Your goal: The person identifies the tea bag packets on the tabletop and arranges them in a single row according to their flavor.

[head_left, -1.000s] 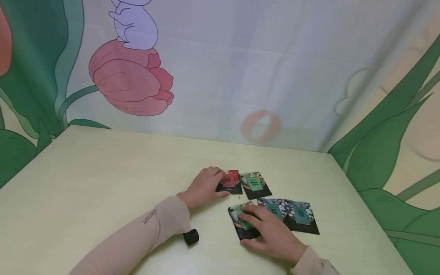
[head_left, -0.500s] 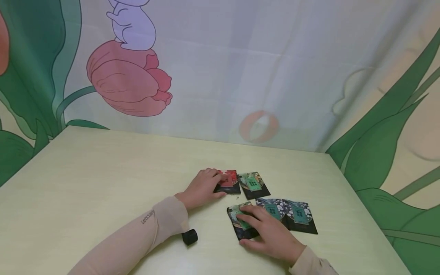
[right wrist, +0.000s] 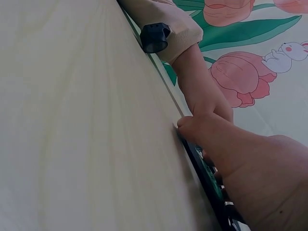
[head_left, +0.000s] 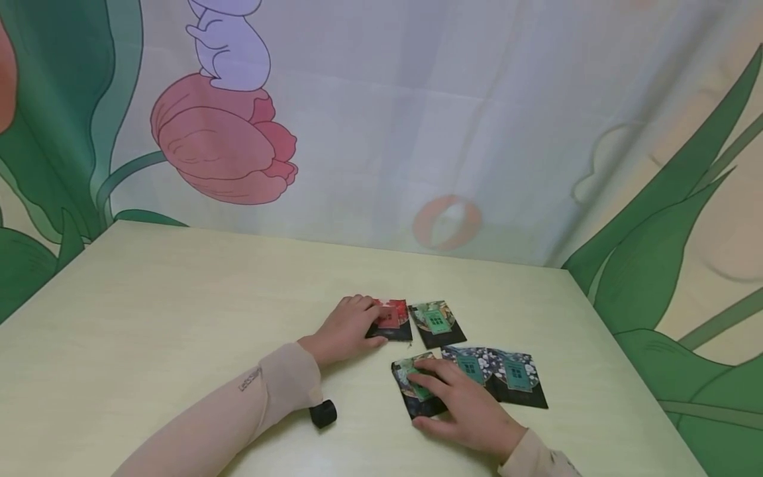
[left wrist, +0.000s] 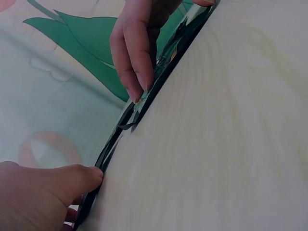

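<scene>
My left hand [head_left: 344, 329] rests over the left part of a red-and-black packet [head_left: 395, 317], fingers on its face and thumb along its near edge. In the left wrist view that thumb [left wrist: 79, 177] touches the packet's dark edge. My right hand [head_left: 473, 412] lies on a green-labelled black packet [head_left: 405, 384], fingers across its label and thumb at its near edge. Another green-labelled packet [head_left: 438, 321] lies flat just right of the red one. Two blue floral packets lie side by side at the right; the outer floral packet [head_left: 517, 375] shows fully, the inner floral packet [head_left: 469, 363] is partly covered by my right hand.
A pale wooden table [head_left: 197, 311] carries the packets. Beneath my left cuff juts a small black wrist device [head_left: 324, 414]. At the table's far edge hangs a curtain [head_left: 357, 132] printed with a rabbit and tulips.
My left hand and the red packet have shifted slightly left and nearer to me, widening its gap from the green-labelled packet a little. The right hand keeps its place; the head view drifts slightly.
</scene>
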A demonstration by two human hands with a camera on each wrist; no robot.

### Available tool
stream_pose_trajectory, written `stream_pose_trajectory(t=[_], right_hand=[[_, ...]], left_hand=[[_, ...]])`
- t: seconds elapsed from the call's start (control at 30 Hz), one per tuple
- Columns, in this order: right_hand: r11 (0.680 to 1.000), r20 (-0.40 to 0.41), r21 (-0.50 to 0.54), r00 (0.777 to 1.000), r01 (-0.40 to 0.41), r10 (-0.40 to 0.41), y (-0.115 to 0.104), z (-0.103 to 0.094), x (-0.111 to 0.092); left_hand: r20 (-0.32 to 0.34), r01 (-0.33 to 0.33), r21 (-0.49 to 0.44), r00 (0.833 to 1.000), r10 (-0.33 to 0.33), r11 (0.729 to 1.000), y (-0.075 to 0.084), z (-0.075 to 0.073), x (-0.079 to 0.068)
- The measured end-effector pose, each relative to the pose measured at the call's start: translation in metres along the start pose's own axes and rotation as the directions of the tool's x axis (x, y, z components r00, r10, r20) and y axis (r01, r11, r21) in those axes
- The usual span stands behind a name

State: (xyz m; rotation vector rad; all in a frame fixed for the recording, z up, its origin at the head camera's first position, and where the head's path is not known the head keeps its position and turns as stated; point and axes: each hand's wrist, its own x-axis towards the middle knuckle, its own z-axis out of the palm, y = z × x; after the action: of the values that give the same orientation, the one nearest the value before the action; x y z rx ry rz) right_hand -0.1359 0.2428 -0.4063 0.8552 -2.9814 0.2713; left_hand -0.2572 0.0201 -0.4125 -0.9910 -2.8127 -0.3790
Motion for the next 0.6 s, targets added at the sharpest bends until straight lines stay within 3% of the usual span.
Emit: stream_pose_trajectory(t=[0.6], right_hand=[[1.000,-0.010,-0.009,1.000,-0.012,0.012,-0.001,0.003,0.001]], left_hand=[[-0.001,0.009,0.003,1.000,-0.009,1.000,-0.007,-0.007,-0.015]])
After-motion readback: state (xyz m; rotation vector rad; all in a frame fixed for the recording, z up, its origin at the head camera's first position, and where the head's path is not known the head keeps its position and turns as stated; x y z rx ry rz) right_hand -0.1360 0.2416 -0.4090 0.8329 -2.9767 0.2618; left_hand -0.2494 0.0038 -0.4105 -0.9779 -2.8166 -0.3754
